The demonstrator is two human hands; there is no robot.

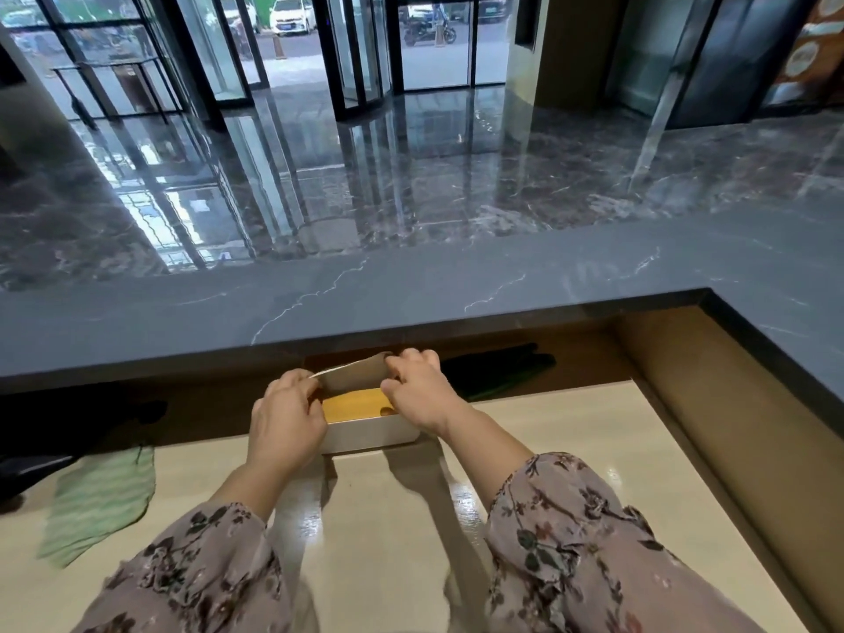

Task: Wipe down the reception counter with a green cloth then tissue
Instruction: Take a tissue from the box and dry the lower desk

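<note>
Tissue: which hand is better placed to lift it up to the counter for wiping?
Probably the right hand: it pinches the tissue higher, close under the counter edge; the left hand pinches it lower.

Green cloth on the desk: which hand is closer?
Left. The left hand is right of the green cloth, apart from it; the right hand is farther right. Both pinch the tissue.

This is the reception lobby of a public building, seen from behind the front desk. A raised, L-shaped counter (411, 290) of dark grey veined stone runs across and down the right side, above a lower beige work surface (571, 427). Beyond it lies a polished dark marble floor (411, 175). At the far side stand a glass revolving door (361, 48) and glazed walls (137, 52), with parked cars (292, 13) and a motorbike (429, 29) outside.
</note>
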